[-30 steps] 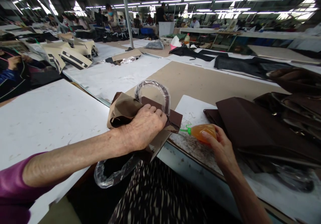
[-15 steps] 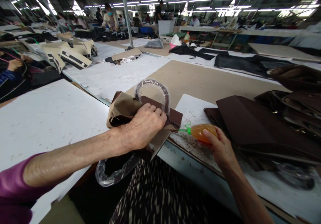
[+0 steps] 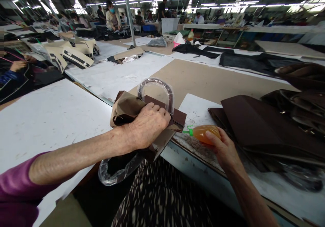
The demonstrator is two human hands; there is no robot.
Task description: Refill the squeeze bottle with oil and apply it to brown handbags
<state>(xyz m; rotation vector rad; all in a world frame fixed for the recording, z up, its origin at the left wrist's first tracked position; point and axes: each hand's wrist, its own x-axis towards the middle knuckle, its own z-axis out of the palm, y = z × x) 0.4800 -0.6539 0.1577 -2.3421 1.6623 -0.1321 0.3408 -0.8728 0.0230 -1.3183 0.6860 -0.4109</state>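
My left hand (image 3: 152, 123) is closed on a brown bag (image 3: 179, 117) with a tan lining, at the table's front edge. One plastic-wrapped handle (image 3: 170, 95) arches up behind the knuckles; another wrapped handle (image 3: 105, 174) hangs below the edge. The fingertips are hidden behind the hand. My right hand (image 3: 223, 147) is wrapped round a squeeze bottle (image 3: 203, 133) of amber liquid, lying sideways. Its green nozzle (image 3: 188, 131) points left and reaches the bag's right edge; whether it touches cannot be made out.
Dark brown bags (image 3: 264, 125) are piled on the right. Tan sheeting (image 3: 203, 78) and white sheets cover the table. At the far left are another person's hand (image 3: 19, 65) and cream panels with black strips (image 3: 76, 58). A metal post (image 3: 129, 17) rises behind.
The whole view has shifted slightly. Both hands keep their holds, and the bottle's nozzle stays at the bag's right edge.
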